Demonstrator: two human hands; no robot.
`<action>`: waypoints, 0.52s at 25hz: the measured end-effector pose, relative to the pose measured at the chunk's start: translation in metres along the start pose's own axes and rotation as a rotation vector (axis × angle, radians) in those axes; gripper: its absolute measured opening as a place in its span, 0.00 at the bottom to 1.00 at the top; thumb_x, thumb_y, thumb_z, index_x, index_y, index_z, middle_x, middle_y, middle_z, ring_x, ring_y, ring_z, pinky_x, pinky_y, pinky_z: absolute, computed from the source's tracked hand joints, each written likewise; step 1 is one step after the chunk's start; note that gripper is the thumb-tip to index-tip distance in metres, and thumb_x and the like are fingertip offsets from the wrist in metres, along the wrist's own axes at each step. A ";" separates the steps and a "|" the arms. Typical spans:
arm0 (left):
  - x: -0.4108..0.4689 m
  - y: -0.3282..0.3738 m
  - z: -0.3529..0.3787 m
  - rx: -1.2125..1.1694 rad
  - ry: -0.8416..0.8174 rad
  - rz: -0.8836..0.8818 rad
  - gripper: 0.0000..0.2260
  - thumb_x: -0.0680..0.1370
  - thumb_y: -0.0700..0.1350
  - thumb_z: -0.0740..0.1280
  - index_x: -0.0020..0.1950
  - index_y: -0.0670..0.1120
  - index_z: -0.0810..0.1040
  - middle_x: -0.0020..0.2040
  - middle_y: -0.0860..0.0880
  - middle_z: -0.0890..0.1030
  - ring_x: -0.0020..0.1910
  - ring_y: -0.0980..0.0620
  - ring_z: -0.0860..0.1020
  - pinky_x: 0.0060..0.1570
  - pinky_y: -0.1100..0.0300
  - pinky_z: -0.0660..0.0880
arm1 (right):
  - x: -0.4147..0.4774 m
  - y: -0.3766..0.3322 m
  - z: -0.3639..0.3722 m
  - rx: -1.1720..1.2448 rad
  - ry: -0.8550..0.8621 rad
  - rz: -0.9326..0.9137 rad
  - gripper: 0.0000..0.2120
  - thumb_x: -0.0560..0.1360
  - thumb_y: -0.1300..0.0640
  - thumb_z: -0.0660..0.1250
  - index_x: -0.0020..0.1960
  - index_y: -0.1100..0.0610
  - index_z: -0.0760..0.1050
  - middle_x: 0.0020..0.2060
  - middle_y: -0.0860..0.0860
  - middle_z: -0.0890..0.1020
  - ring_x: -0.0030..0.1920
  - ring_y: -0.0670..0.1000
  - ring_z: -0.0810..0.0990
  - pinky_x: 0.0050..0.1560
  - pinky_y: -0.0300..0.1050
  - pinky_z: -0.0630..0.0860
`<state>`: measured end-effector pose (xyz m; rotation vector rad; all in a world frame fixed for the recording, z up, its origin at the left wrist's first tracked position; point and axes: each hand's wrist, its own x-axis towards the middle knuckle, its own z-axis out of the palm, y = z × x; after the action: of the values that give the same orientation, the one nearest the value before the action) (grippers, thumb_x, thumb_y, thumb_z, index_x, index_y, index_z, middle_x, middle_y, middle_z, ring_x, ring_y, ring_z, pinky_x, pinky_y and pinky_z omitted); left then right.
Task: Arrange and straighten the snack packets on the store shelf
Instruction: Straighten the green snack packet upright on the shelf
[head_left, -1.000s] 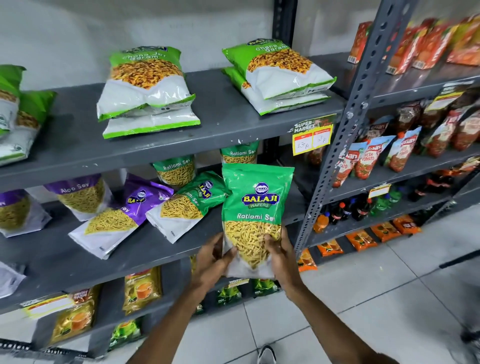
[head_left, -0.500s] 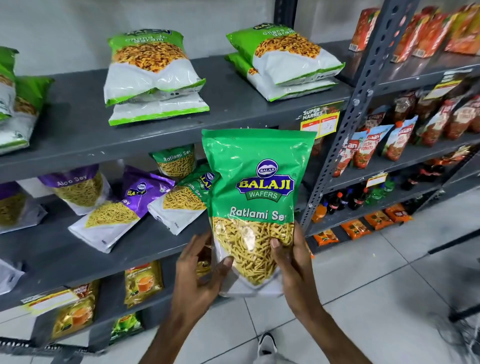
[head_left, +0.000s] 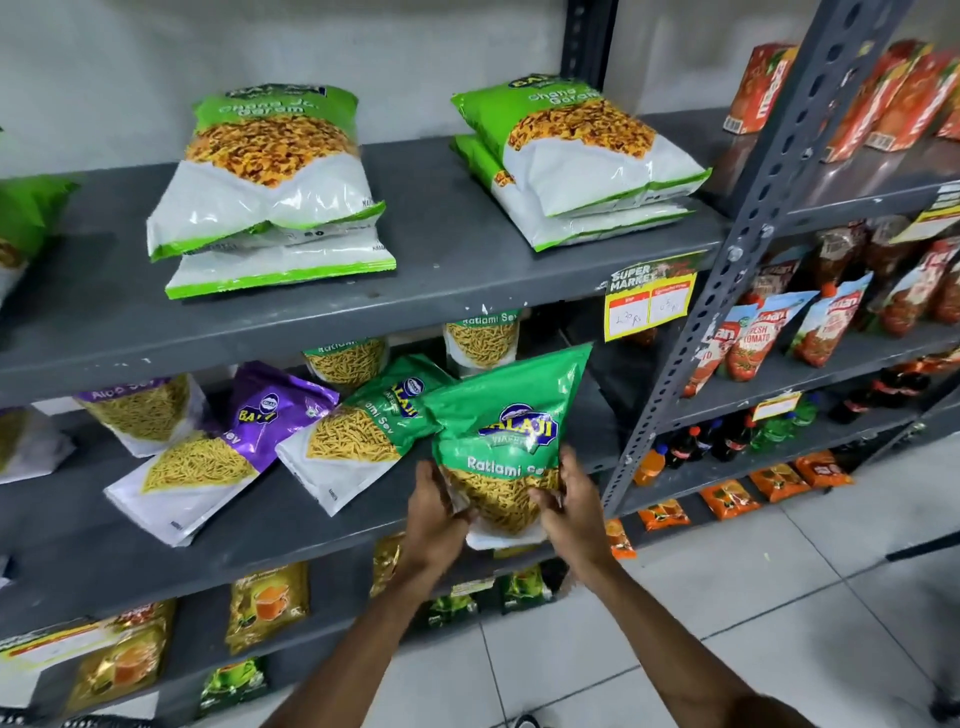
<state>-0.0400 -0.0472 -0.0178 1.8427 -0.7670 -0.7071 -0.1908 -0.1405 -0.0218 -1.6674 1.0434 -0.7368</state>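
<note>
I hold a green Ratlami Sev packet (head_left: 511, 415) by its lower end, my left hand (head_left: 434, 514) on its left edge and my right hand (head_left: 569, 506) on its right edge. Its top leans back and to the right over the front of the middle shelf (head_left: 156, 551). Beside it on the left lies a second green Ratlami Sev packet (head_left: 363, 431), slanted, and further left a slanted purple sev packet (head_left: 223, 457). Two more Ratlami Sev packets (head_left: 480, 338) stand upright at the back, partly hidden by the upper shelf.
On the upper shelf (head_left: 457, 270) lie two stacks of green-and-white packets (head_left: 270, 182). A yellow price tag (head_left: 649, 299) hangs from its front edge. A perforated grey upright (head_left: 727, 291) stands to the right, with red sauce pouches (head_left: 753, 338) and bottles beyond. Tea packets (head_left: 267, 605) fill the lower shelf.
The green packet was lifted up close to the camera half a second ago. Now both hands have carried it down and forward to the middle shelf, its top tilted right.
</note>
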 end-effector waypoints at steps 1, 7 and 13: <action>0.014 0.010 0.010 0.010 0.020 0.017 0.24 0.69 0.31 0.70 0.55 0.50 0.63 0.49 0.47 0.79 0.50 0.47 0.79 0.44 0.60 0.75 | 0.019 0.000 -0.002 0.023 0.019 -0.003 0.29 0.72 0.64 0.68 0.71 0.51 0.66 0.57 0.45 0.81 0.58 0.40 0.80 0.59 0.52 0.79; 0.089 0.027 0.047 0.095 -0.001 0.064 0.23 0.70 0.34 0.74 0.52 0.46 0.62 0.39 0.56 0.70 0.41 0.53 0.73 0.41 0.59 0.70 | 0.108 0.016 -0.006 0.090 0.076 0.010 0.30 0.71 0.75 0.64 0.63 0.45 0.70 0.53 0.49 0.82 0.58 0.51 0.81 0.57 0.46 0.81; 0.103 0.014 0.051 0.095 -0.029 0.108 0.22 0.71 0.37 0.74 0.55 0.48 0.65 0.50 0.48 0.75 0.54 0.47 0.76 0.52 0.56 0.73 | 0.107 0.031 0.005 0.224 0.138 0.067 0.27 0.73 0.69 0.69 0.68 0.52 0.69 0.58 0.50 0.81 0.63 0.54 0.79 0.62 0.52 0.76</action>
<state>-0.0158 -0.1584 -0.0366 1.8641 -0.9260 -0.6387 -0.1485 -0.2390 -0.0541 -1.3995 1.0657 -0.9005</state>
